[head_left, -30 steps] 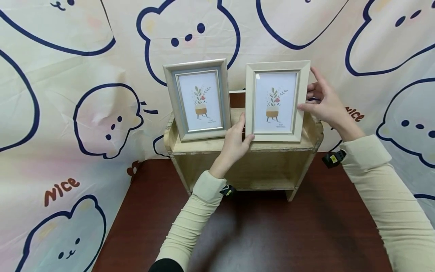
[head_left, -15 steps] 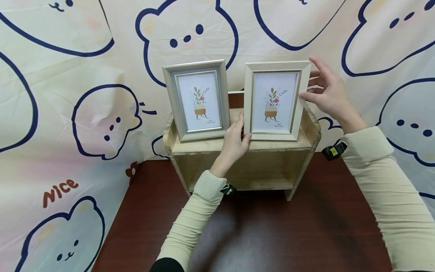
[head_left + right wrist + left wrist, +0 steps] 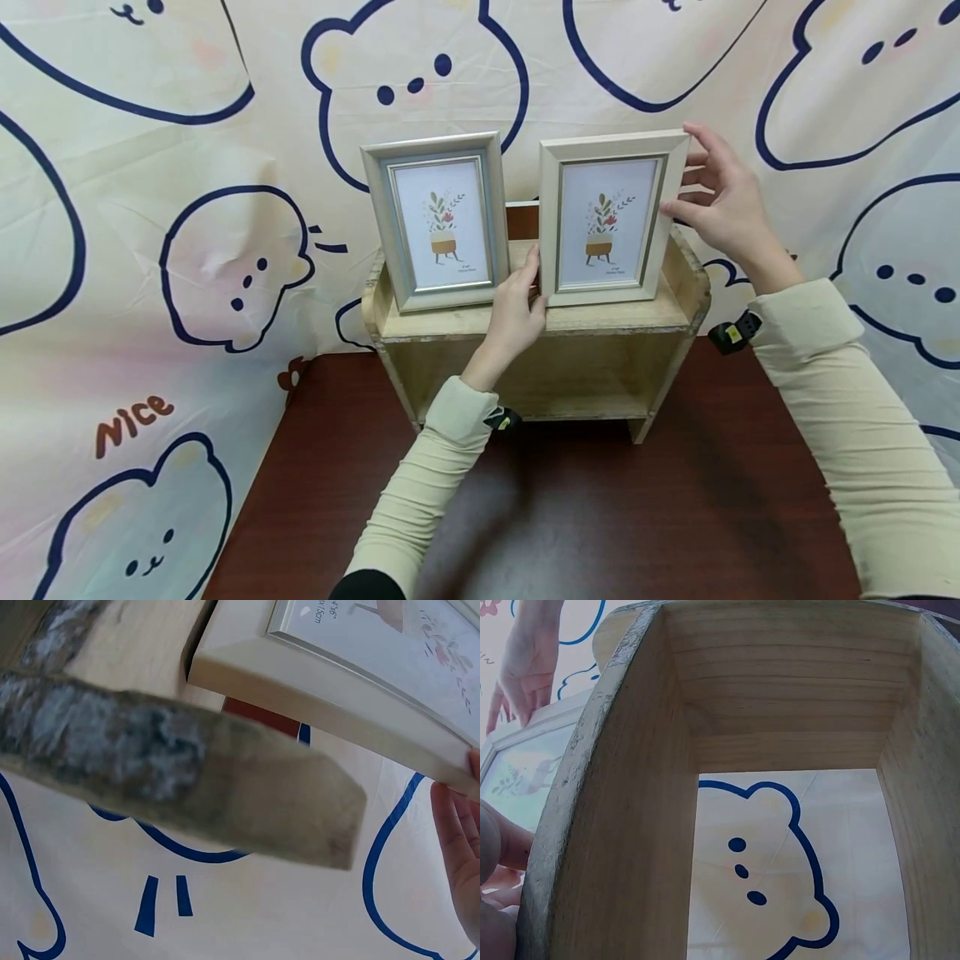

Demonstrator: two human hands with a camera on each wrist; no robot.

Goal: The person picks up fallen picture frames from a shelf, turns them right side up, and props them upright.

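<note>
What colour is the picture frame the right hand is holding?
The picture frame is cream, and shows best in the head view.

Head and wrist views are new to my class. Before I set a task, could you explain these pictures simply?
There is no machine, just a person working bare-handed. The head picture comes from a camera worn on the head, looking forward and down. The left wrist camera looks into the wooden shelf; the right wrist camera sees the shelf's side edge and part of the right frame close up. The shelf stands on a reddish-brown table, and the left frame stands on top. The right hand holds the right frame at its side edge. The left hand is at that frame's lower left corner; whether it grips is hard to tell.
</note>
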